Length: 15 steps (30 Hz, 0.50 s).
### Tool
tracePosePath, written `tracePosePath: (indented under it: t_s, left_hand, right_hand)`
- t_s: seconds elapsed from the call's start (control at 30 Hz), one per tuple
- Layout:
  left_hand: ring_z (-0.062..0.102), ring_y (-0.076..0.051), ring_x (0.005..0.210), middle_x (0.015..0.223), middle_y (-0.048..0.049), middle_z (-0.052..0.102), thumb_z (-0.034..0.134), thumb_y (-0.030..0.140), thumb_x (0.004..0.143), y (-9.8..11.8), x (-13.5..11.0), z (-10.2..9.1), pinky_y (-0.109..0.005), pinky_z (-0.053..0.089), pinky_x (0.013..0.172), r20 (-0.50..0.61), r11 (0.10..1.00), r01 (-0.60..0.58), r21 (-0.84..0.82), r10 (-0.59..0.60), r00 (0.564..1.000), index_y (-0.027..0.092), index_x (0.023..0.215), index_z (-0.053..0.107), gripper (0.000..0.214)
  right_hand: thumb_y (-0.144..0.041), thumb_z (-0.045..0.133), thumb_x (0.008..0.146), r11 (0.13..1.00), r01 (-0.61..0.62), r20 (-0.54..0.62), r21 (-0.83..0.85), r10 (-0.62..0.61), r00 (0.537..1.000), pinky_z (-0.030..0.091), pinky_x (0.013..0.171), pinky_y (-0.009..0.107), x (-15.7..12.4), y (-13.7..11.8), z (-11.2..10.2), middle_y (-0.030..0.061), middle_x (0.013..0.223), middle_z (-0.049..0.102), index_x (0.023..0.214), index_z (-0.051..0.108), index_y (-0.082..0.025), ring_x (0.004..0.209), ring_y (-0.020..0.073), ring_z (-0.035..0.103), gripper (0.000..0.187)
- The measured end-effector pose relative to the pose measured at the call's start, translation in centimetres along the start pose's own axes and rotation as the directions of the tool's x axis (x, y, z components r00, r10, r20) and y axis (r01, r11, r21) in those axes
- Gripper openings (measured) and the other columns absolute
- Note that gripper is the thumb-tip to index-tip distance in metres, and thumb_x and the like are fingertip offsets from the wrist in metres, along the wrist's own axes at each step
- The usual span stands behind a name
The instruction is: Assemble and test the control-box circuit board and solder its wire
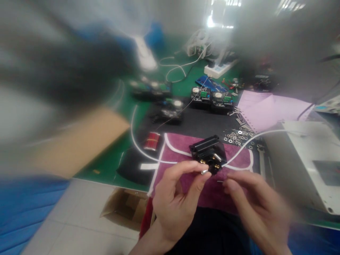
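Observation:
Between the thumb and forefinger of my left hand (pixel 176 198) is a small shiny metal cylinder (pixel 204 172). My right hand (pixel 261 203) pinches a thin silver pin (pixel 220 181), whose end points left toward the cylinder; the two are apart. Just beyond my fingers a black plastic housing (pixel 208 148) rests tilted on the purple cloth (pixel 176 143). Brass inserts and one upright metal post show on its near face. My fingertips hide its lowest edge in part.
Loose washers (pixel 235 138) and metal posts lie to the right of the cloth. A wrench (pixel 261 161) sits beside a grey metal box (pixel 313 159). Black modules with circuit boards (pixel 222 101), a red bundle (pixel 152 141) and a power strip (pixel 219 69) are farther back. White tubing crosses the cloth.

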<state>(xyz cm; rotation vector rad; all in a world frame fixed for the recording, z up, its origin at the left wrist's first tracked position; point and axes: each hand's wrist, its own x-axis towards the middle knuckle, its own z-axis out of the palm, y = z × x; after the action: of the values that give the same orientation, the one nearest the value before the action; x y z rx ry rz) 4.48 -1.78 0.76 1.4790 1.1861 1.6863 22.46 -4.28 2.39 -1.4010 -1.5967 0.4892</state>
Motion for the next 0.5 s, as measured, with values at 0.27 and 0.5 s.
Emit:
tracePosePath:
  t_s: [0.27, 0.5]
  left_hand:
    - [0.079, -0.011, 0.101, 0.111, 0.0005, 0.083, 0.080, 0.000, 0.089, 0.9, 0.4, -0.1, -0.023, 0.065, 0.099, 0.230, 0.948, -0.236, 0.215, 0.186, 0.955, 0.019, 0.129, 0.066, 0.047]
    - [0.074, -0.017, 0.122, 0.127, -0.0099, 0.081, 0.073, -0.002, 0.093, 0.5, 0.2, -0.6, -0.031, 0.063, 0.105, 0.423, 0.864, -0.479, 0.158, 0.379, 0.823, 0.009, 0.136, 0.063, 0.046]
  right_hand:
    - [-0.023, 0.074, 0.101, 0.975, -0.051, 0.080, 0.218, 0.034, 0.996, 0.062, 0.077, 0.017, 0.6, -1.8, 1.1, 0.0021, 0.116, 0.075, 0.122, 0.071, -0.029, 0.097, 0.0119, 0.074, 0.022]
    - [-0.022, 0.073, 0.101, 0.983, -0.125, 0.083, 0.132, 0.114, 0.990, 0.058, 0.071, 0.019, -0.3, -1.0, 0.4, 0.0005, 0.102, 0.076, 0.107, 0.073, -0.026, 0.090, 0.0126, 0.074, 0.007]
